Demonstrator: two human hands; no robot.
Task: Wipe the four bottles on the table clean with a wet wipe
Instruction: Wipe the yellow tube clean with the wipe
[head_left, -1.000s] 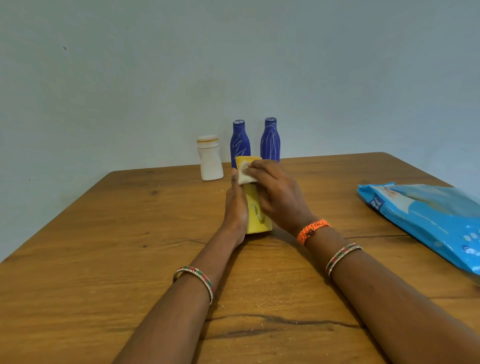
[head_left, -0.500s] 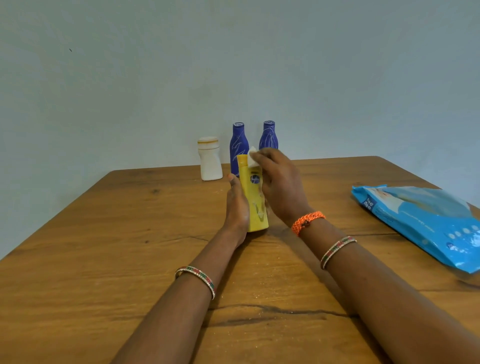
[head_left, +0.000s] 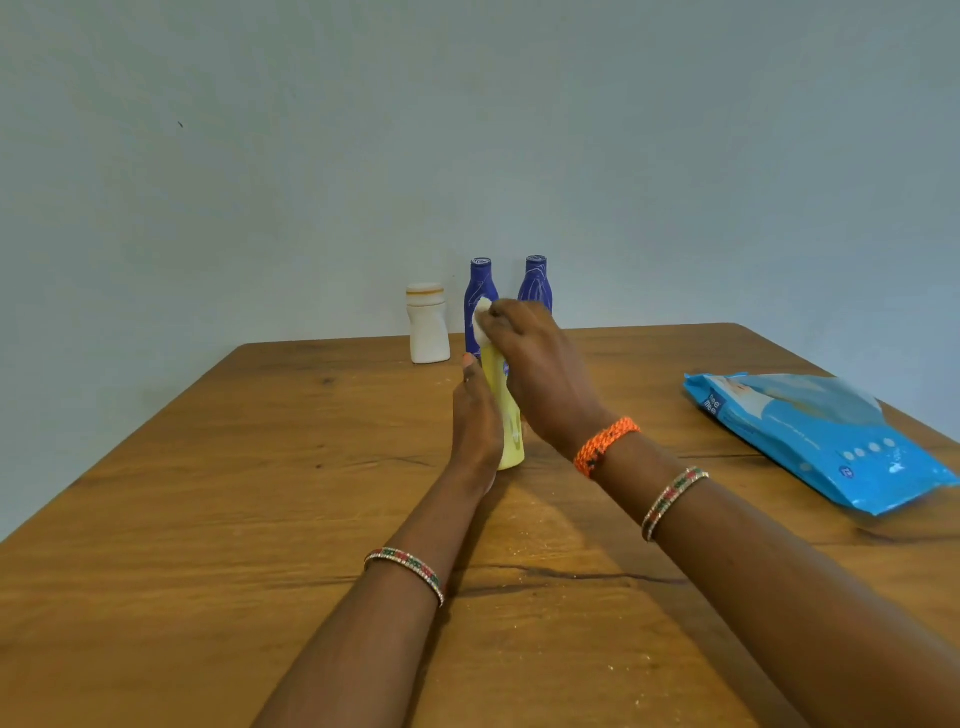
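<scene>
Since 0.5 s ago the right hand (head_left: 540, 374) has slid the wet wipe (head_left: 482, 321) up to the cap end of the yellow bottle (head_left: 508, 415); bottle itself sits about where it was, mid-table, upright w/ a slight tilt.

Right fingers are curled over the wipe, pinching it vs the bottle top. Left hand (head_left: 475, 423) braces the bottle's left side, fingers wrapped behind it, thumb up.

To do this step well, I'd judge: keep the left grip low and firm so the base doesn't skid, turn the bottle btwn strokes, and cover cap, neck and far side.

White bottle (head_left: 428, 325) and two blue bottles (head_left: 480, 296) (head_left: 535, 283) stand at the far edge of the table (head_left: 208, 519), probably still to do. Blue wipes pack (head_left: 815, 436) lies right.
</scene>
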